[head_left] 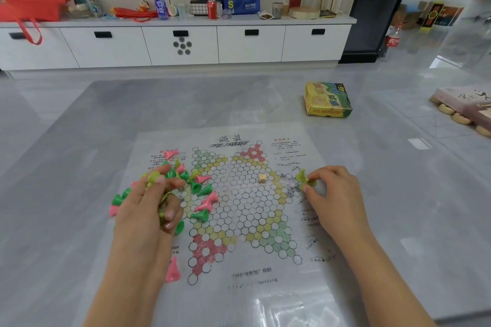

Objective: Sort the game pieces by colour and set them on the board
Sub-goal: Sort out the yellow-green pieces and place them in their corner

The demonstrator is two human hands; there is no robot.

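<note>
Left hand (148, 210) grips yellow-green pawns (154, 177) over the mixed pile (198, 188) at the Chinese checkers sheet (239, 207)'s left; right hand (336, 194) pinches yellow-green pieces (303, 176) at its right point.

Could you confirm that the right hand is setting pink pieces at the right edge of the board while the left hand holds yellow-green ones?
Not quite: the head view shows the right hand pinching yellow-green pieces, not pink ones, at the right edge of the board. The left hand does hold yellow-green ones in its grip.
</note>
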